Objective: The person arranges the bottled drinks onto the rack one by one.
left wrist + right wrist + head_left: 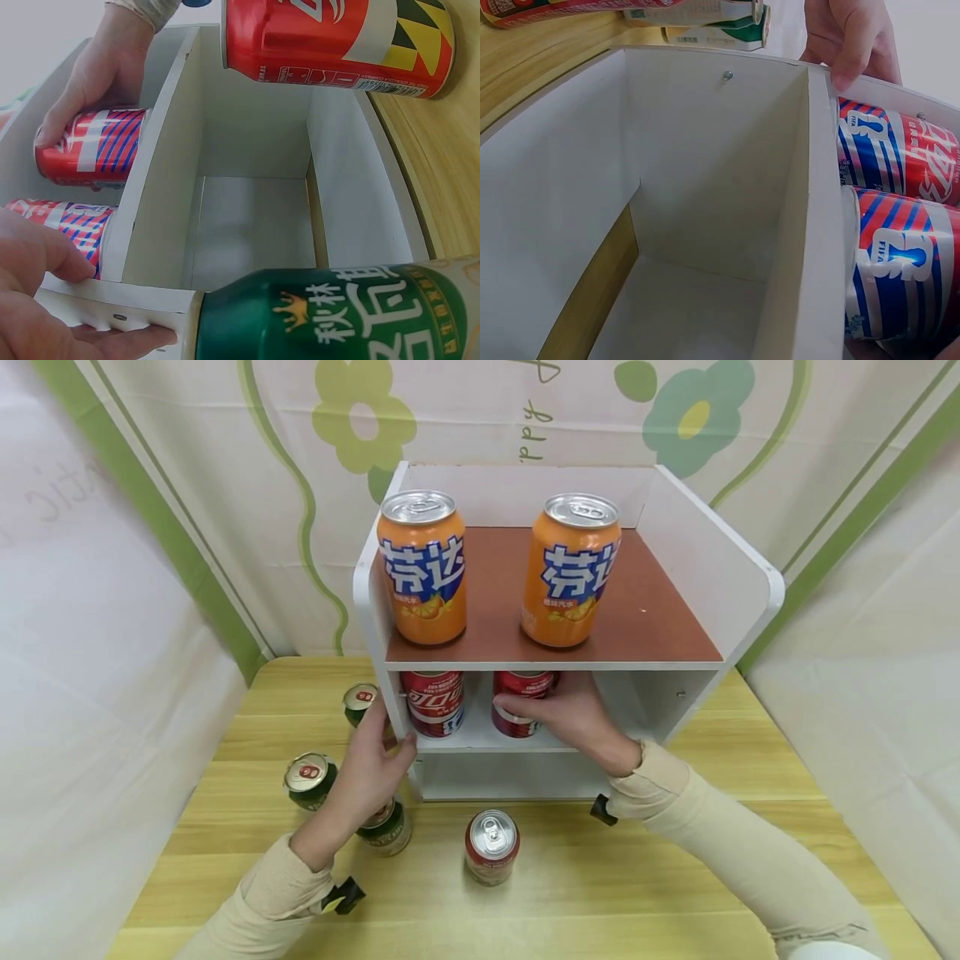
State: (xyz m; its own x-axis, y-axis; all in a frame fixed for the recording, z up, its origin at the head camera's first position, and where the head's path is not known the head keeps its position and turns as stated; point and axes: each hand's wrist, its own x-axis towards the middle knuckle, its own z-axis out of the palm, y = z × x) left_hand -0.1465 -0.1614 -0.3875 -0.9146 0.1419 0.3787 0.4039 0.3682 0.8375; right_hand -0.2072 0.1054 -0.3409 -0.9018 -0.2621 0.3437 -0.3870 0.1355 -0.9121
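Observation:
My right hand (581, 714) grips a red cola can (517, 727) standing on the middle level of the white shelf rack (652, 666), thumb across its front. To its left stands another red cola can (437, 706) on the same level. My left hand (375, 768) holds the rack's left side panel (131, 304), with the thumb by the front edge and the other fingers along the outside. In the right wrist view, the held can (900, 262) lies nearest, and the left thumb touches the shelf edge beside the other can (892, 150).
Two orange soda cans (423, 585) (572, 585) stand on the rack's brown top. Green cans (309, 781) stand on the wooden table (585, 893) left of the rack, partly behind my left arm. A red can (492, 847) stands in front of the rack.

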